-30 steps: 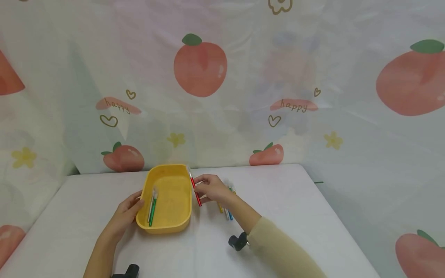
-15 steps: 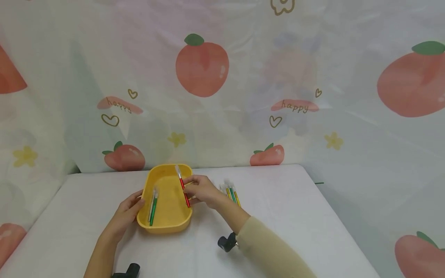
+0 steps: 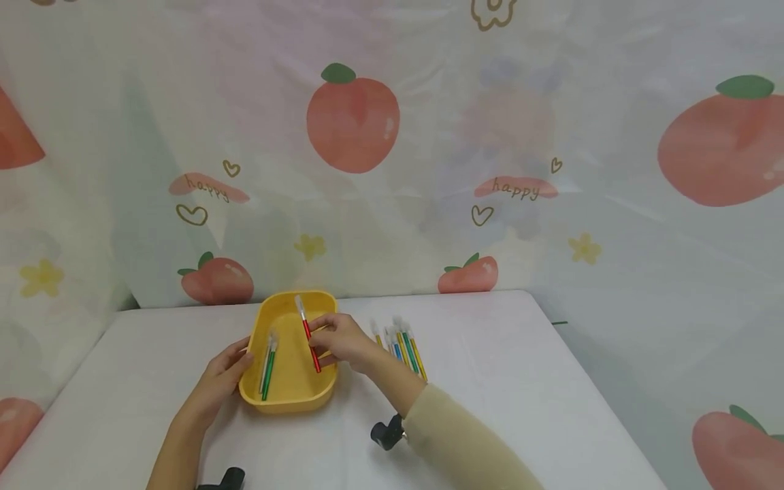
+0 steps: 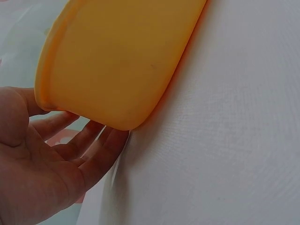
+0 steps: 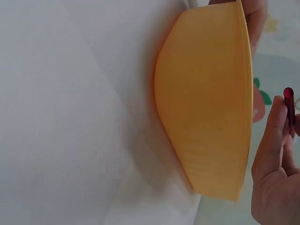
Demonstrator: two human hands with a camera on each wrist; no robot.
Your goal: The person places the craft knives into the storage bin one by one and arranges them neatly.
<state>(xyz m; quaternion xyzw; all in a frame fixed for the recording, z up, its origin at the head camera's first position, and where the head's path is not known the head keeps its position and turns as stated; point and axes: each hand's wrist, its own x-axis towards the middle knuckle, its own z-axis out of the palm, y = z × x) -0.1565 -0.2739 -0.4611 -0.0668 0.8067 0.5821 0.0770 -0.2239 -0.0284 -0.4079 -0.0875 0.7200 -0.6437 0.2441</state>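
Right hand [image 3: 346,340] pinching red brush [image 3: 305,325] | shifted leftward, tray [image 3: 297,389] now beneath; brush not yet down | left hand [image 3: 224,367] gripping tray

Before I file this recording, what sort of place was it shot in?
Probably a staged recording setup: a fruit-print backdrop hangs behind and beside the white table, and black devices that look like wrist cameras are in view.

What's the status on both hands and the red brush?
Left hand holds tray. Right hand pinches red brush over tray. Two brushes inside; nothing visibly blocking.
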